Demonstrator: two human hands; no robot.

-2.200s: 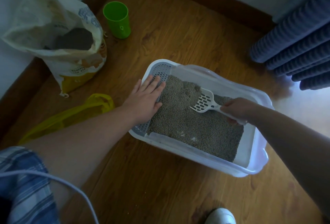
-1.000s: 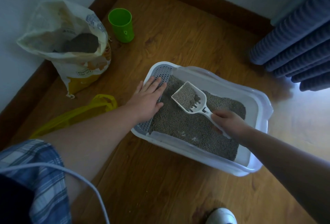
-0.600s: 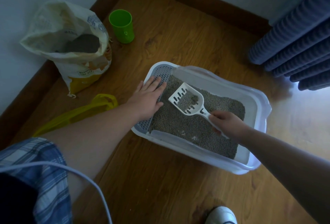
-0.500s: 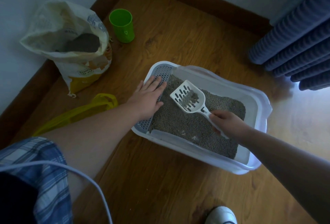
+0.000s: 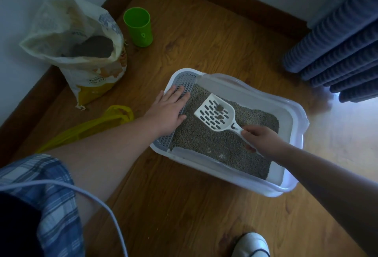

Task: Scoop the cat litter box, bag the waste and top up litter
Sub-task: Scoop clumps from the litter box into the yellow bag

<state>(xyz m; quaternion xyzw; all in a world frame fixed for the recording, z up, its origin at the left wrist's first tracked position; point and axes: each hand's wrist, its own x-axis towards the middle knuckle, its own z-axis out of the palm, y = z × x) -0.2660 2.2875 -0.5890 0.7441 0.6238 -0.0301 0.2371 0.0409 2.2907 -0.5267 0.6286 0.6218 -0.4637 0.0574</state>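
A white litter box [image 5: 290, 188] full of grey litter [image 5: 206, 140] sits on the wooden floor. My left hand [image 5: 168, 110] rests flat on the grey grille at the box's left end. My right hand [image 5: 259, 139] grips the handle of a white slotted scoop [image 5: 214, 113], held above the litter. Two small dark clumps [image 5: 219, 111] lie on the scoop's blade; the loose litter has sifted out. An open litter sack [image 5: 81, 46] stands at the left wall. A yellow plastic bag [image 5: 92, 126] lies flat on the floor beside my left forearm.
A green cup [image 5: 139, 26] stands by the skirting, right of the sack. A blue ribbed curtain [image 5: 337, 41] hangs at the right. A white shoe [image 5: 251, 244] shows at the bottom edge. A pale cable [image 5: 98, 201] crosses my plaid sleeve at lower left.
The scoop came up out of the litter full of grains. The loose litter has since fallen through its slots, leaving only the clumps. My left hand has stayed on the grille.
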